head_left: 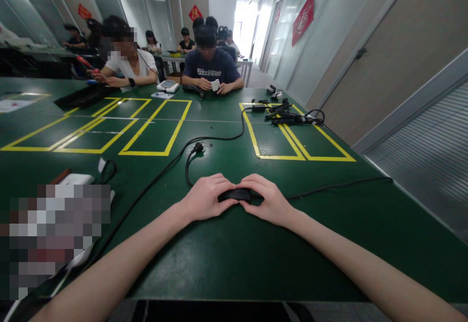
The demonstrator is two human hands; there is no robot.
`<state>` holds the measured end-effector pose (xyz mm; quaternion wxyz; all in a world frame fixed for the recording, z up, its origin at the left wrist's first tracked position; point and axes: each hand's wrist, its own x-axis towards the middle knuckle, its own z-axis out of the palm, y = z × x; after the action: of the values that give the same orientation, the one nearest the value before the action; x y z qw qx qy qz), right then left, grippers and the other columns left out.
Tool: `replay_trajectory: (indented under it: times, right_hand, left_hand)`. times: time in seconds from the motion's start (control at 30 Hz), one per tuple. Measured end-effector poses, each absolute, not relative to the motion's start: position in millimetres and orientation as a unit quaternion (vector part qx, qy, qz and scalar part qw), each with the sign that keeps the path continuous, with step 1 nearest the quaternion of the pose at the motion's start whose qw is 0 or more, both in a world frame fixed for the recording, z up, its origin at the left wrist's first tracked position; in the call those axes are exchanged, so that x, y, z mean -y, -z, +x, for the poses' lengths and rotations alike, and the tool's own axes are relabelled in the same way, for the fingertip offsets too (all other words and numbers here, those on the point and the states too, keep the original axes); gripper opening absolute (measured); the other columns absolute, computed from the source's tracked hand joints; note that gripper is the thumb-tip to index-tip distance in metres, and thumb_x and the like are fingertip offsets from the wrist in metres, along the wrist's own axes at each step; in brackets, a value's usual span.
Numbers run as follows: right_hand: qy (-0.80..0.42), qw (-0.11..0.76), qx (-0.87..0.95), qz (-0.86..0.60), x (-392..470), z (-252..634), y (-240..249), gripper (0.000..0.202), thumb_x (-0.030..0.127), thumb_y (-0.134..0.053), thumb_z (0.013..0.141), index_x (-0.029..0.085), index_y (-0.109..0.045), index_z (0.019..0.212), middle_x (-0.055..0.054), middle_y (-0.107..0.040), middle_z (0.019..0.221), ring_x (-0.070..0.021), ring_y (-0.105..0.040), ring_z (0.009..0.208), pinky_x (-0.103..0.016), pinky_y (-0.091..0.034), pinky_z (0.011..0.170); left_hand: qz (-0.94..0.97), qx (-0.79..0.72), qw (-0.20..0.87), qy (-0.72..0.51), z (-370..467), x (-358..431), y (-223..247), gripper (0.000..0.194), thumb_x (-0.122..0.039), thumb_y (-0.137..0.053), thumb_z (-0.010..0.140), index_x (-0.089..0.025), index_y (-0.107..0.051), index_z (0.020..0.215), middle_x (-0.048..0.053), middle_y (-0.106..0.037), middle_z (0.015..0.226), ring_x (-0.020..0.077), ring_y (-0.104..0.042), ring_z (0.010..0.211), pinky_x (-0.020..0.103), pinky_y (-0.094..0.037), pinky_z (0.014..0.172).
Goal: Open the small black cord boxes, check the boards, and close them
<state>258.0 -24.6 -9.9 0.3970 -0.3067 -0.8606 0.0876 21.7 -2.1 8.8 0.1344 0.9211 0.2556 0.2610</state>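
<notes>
Your left hand point(208, 195) curls around the left part of a black adapter point(236, 194), thumb below and fingers above, and your right hand point(268, 200) closes on its right end in the same way. The adapter sits low between your hands, near the middle of the table: oblong, dark, dull-surfaced. From its left side a short cord point(187, 168) bends up to a black two-pin plug point(198, 147) lying just beyond your left hand; from its right a thin cord point(340, 185) runs to the table's right edge.

At lower left, a pixelated patch point(58, 239) hides most of what lies there, with part of a white box point(76, 179) showing above it. Your fingers cover both ends of the adapter, and any markings are too dark to read.

The table point(183, 268) is glossy green, marked with yellow tape outlines point(146, 153). A long black cable point(146, 185) sweeps across it from lower left. On the far side, a black tray point(82, 97) lies before a person in white point(127, 66), then comes a person in a dark shirt point(212, 66) holding a small white piece point(215, 85); farther right is a heap of black cords point(288, 115). Glass partitions and a red hanging point(303, 18) line the right.
</notes>
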Motion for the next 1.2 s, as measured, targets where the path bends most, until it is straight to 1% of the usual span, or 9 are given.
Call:
replay_trajectory:
  times: [0.17, 0.33, 0.47, 0.67, 0.87, 0.93, 1.0, 1.07, 1.2]
  right_hand:
    - [-0.095, 0.411, 0.848, -0.322, 25, 257, 10, 0.022, 0.016, -0.070, 0.087, 0.022, -0.069, 0.108, -0.009, -0.072, 0.104, -0.0230, -0.071, 0.095, -0.038, -0.063, 0.084]
    - [-0.111, 0.413, 0.840, -0.334, 25, 257, 7, 0.024, 0.015, -0.071, 0.085, 0.022, -0.066, 0.107, -0.008, -0.071, 0.102, -0.0239, -0.070, 0.096, -0.039, -0.062, 0.084]
    - [-0.120, 0.405, 0.838, -0.347, 26, 258, 5, 0.018, 0.017, -0.072, 0.084, 0.022, -0.068, 0.101, -0.008, -0.071, 0.100, -0.0237, -0.070, 0.092, -0.039, -0.062, 0.082]
    - [-0.104, 0.404, 0.844, -0.337, 26, 259, 7, 0.021, 0.019, -0.072, 0.085, 0.022, -0.069, 0.105, -0.009, -0.072, 0.102, -0.0245, -0.070, 0.095, -0.040, -0.062, 0.084]
    - [-0.121, 0.403, 0.839, -0.346, 25, 264, 5, 0.017, 0.020, -0.076, 0.086, 0.021, -0.070, 0.101, -0.008, -0.073, 0.100, -0.0224, -0.071, 0.092, -0.037, -0.062, 0.082]
    - [-0.117, 0.404, 0.841, -0.339, 24, 265, 6, 0.020, 0.020, -0.075, 0.086, 0.021, -0.070, 0.105, -0.008, -0.072, 0.102, -0.0227, -0.071, 0.093, -0.038, -0.062, 0.083]
    - [-0.111, 0.392, 0.850, -0.333, 23, 266, 6, 0.025, 0.020, -0.074, 0.086, 0.020, -0.070, 0.110, -0.009, -0.072, 0.105, -0.0236, -0.071, 0.095, -0.039, -0.062, 0.084]
    - [-0.104, 0.376, 0.860, -0.329, 22, 267, 7, 0.027, 0.019, -0.073, 0.086, 0.020, -0.069, 0.113, -0.010, -0.072, 0.106, -0.0237, -0.071, 0.096, -0.039, -0.063, 0.083]
    - [-0.061, 0.378, 0.871, -0.308, 21, 268, 7, 0.022, 0.018, -0.070, 0.089, 0.020, -0.069, 0.111, -0.010, -0.072, 0.103, -0.0234, -0.070, 0.092, -0.038, -0.063, 0.079]
  left_hand:
    - [0.914, -0.269, 0.128, -0.276, 25, 3, -6, 0.025, -0.031, -0.070, 0.095, -0.019, -0.071, 0.117, 0.008, -0.078, 0.109, 0.0222, -0.072, 0.098, 0.034, -0.060, 0.086]
    - [0.906, -0.300, 0.114, -0.277, 26, 3, -3, 0.021, -0.034, -0.070, 0.096, -0.017, -0.073, 0.107, 0.008, -0.078, 0.098, 0.0210, -0.072, 0.088, 0.033, -0.060, 0.081]
    - [0.906, -0.284, 0.115, -0.291, 27, 5, -5, 0.022, -0.031, -0.070, 0.095, -0.017, -0.071, 0.113, 0.009, -0.077, 0.106, 0.0224, -0.072, 0.096, 0.035, -0.060, 0.085]
    - [0.907, -0.267, 0.125, -0.300, 28, 7, -5, 0.016, -0.030, -0.067, 0.099, -0.018, -0.071, 0.108, 0.009, -0.077, 0.105, 0.0224, -0.071, 0.098, 0.035, -0.061, 0.086]
    - [0.901, -0.253, 0.129, -0.329, 28, 8, -3, 0.024, -0.030, -0.064, 0.099, -0.018, -0.069, 0.120, 0.010, -0.076, 0.111, 0.0220, -0.071, 0.101, 0.037, -0.061, 0.091]
    - [0.902, -0.251, 0.133, -0.326, 28, 7, -3, 0.019, -0.027, -0.064, 0.100, -0.018, -0.070, 0.115, 0.010, -0.076, 0.110, 0.0214, -0.071, 0.101, 0.036, -0.061, 0.092]
    - [0.905, -0.244, 0.135, -0.321, 28, 7, -4, 0.011, -0.024, -0.064, 0.100, -0.018, -0.070, 0.107, 0.009, -0.076, 0.107, 0.0211, -0.071, 0.100, 0.036, -0.060, 0.091]
    - [0.908, -0.239, 0.135, -0.318, 29, 7, -4, 0.009, -0.023, -0.064, 0.100, -0.018, -0.069, 0.104, 0.008, -0.076, 0.106, 0.0212, -0.070, 0.100, 0.035, -0.060, 0.090]
    - [0.899, -0.252, 0.141, -0.328, 30, 9, -5, 0.019, -0.026, -0.067, 0.097, -0.018, -0.066, 0.115, 0.009, -0.074, 0.108, 0.0223, -0.069, 0.101, 0.036, -0.059, 0.089]
